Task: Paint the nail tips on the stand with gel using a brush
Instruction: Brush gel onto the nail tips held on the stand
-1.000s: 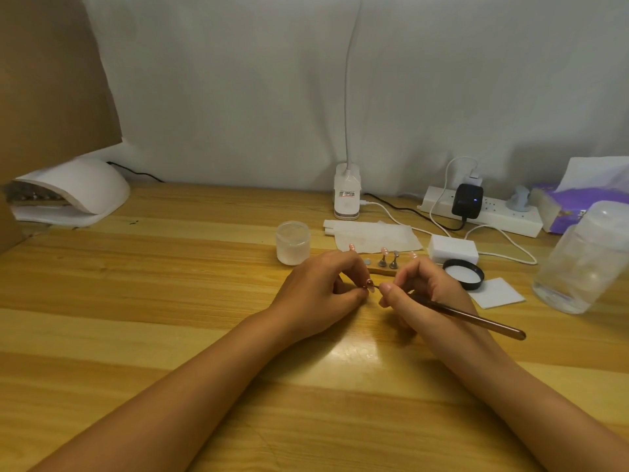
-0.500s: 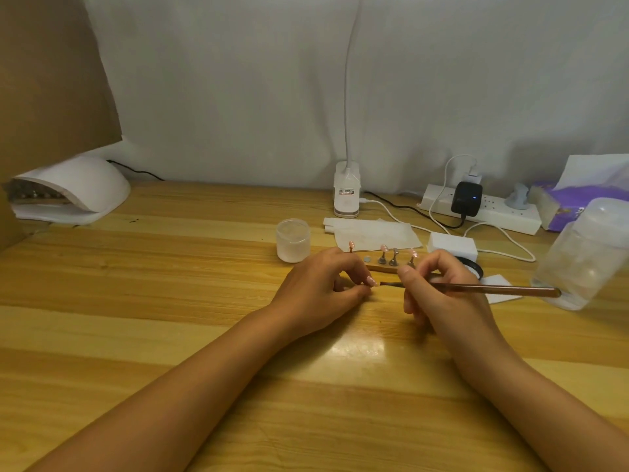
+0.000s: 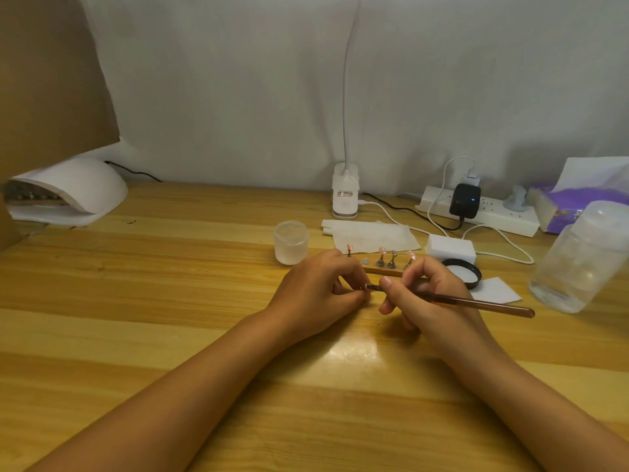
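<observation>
The left hand (image 3: pixel 316 291) pinches a small pink nail tip on its holder (image 3: pixel 368 286) in a narrow grip. The right hand (image 3: pixel 430 298) holds a slim brown brush (image 3: pixel 476 303), its tip at that nail. The wooden stand (image 3: pixel 386 270) with more tips sits just behind on the pale wooden surface (image 3: pixel 170 301).

A: Backdrop? Grey-white wall (image 3: pixel 238 97), plain; brown cardboard panel (image 3: pixel 51 80) at left.
B: Bench (image 3: pixel 136 318): pale striped wood, lamp glare near centre. White lamp stem (image 3: pixel 347 97) rises at wall.
</observation>
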Available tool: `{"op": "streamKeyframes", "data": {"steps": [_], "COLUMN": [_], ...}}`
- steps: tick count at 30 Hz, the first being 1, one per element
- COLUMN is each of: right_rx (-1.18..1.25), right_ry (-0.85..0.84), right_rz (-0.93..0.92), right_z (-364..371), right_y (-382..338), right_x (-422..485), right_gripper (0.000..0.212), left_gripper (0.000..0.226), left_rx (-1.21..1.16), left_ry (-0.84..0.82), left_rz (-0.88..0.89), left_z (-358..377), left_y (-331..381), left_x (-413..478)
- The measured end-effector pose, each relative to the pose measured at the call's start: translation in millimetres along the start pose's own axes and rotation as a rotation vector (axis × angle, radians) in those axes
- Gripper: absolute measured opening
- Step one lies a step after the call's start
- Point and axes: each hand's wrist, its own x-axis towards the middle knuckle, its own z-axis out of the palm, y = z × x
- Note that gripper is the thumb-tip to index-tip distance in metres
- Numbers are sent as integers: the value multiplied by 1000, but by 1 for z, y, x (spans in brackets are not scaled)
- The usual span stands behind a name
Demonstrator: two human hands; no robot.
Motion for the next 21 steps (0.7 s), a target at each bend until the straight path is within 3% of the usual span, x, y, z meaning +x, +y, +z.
{"op": "streamKeyframes", "data": {"steps": [12, 19, 21], "right_rx": [-17, 27, 36], "right_ry": [89, 68, 53], "right_rz": [18, -5, -2], "right_z": [-2, -2, -2], "right_y": [3, -5, -5], "right_x": [1, -2, -2], "right_gripper": [13, 32, 25], "left_gripper": [9, 13, 10], "left_rx": [-37, -86, -83], "left_ry": [15, 18, 14], "left_rz": [8, 4, -2], "left_z": [2, 3, 2], "left_y": [-5, -6, -6], "left_x": [0, -1, -1]}}
